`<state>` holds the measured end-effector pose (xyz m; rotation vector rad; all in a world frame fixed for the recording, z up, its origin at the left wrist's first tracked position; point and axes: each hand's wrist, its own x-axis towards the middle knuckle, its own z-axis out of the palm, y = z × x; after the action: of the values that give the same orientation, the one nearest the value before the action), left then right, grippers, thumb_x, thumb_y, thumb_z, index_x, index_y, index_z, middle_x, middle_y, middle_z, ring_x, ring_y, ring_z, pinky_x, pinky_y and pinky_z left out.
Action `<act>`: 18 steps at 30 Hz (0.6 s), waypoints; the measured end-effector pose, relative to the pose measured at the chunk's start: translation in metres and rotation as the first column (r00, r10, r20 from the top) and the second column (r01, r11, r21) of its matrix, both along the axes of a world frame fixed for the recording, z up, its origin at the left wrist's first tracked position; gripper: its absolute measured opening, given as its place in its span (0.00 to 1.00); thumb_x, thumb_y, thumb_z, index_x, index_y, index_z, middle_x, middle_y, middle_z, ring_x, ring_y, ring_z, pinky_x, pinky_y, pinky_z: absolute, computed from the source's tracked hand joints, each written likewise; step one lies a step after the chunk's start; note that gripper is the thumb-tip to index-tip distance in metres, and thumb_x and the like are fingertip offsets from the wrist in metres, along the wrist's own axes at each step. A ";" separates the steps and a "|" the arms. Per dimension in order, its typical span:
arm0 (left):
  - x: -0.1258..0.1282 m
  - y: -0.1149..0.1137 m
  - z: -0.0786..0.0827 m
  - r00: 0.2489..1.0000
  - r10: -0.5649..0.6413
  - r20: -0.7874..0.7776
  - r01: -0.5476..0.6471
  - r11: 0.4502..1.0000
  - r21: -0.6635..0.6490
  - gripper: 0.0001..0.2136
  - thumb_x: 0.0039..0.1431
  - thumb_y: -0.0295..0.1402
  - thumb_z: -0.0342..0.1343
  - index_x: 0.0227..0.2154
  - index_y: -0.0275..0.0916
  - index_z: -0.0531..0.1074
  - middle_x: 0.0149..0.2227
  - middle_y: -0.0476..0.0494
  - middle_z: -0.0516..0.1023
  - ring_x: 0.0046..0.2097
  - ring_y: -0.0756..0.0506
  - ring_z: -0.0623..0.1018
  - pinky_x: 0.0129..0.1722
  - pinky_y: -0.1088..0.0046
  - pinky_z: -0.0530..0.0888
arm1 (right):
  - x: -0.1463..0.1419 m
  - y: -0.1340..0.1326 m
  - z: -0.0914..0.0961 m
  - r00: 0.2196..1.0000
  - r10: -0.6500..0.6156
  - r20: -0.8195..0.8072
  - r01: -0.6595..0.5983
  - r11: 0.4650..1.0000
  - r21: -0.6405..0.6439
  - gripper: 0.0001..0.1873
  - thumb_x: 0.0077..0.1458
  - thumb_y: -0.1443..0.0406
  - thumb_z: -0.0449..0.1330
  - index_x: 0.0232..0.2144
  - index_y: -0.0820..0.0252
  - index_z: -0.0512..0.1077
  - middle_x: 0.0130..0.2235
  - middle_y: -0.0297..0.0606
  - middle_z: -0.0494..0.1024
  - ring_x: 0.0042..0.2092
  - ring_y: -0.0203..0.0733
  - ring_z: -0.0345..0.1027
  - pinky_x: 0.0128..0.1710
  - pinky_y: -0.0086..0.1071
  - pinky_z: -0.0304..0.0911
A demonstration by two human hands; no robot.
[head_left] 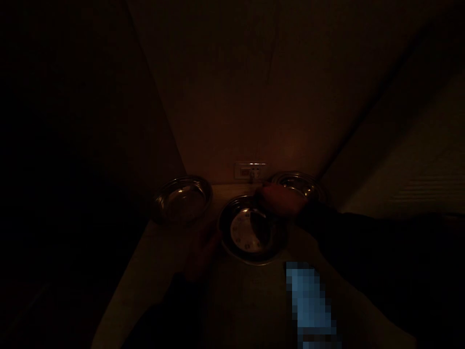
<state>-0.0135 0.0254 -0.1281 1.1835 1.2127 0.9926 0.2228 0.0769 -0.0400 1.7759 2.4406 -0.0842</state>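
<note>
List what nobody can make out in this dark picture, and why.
Head view:
Left hand: darkness hides whether it touches the round silver metal middle bowl.
Round silver metal right bowl: the right hand covers part.
Bright blue oblong panel: pixelation blurs it; the bottom edge cuts it.

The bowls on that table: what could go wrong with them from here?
The left bowl sits at the table's left edge, so a nudge might tip it off. The right hand is close to both the middle bowl and right bowl; it could knock either. It's very dark, so a grip might be misjudged.
</note>
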 end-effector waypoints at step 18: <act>0.007 -0.006 0.000 0.987 0.032 0.158 -0.013 0.993 -0.116 0.23 0.51 0.45 0.59 0.48 0.38 0.75 0.51 0.37 0.76 0.52 0.37 0.75 0.47 0.63 0.73 | -0.040 -0.020 -0.006 0.866 -0.028 -0.500 0.084 0.992 0.089 0.15 0.61 0.71 0.50 0.48 0.66 0.70 0.48 0.49 0.73 0.48 0.44 0.67 0.49 0.35 0.59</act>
<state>-0.0069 0.0191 -0.1281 0.9832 1.1425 1.0013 0.1828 0.0572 -0.0462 2.0883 2.7746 -0.4859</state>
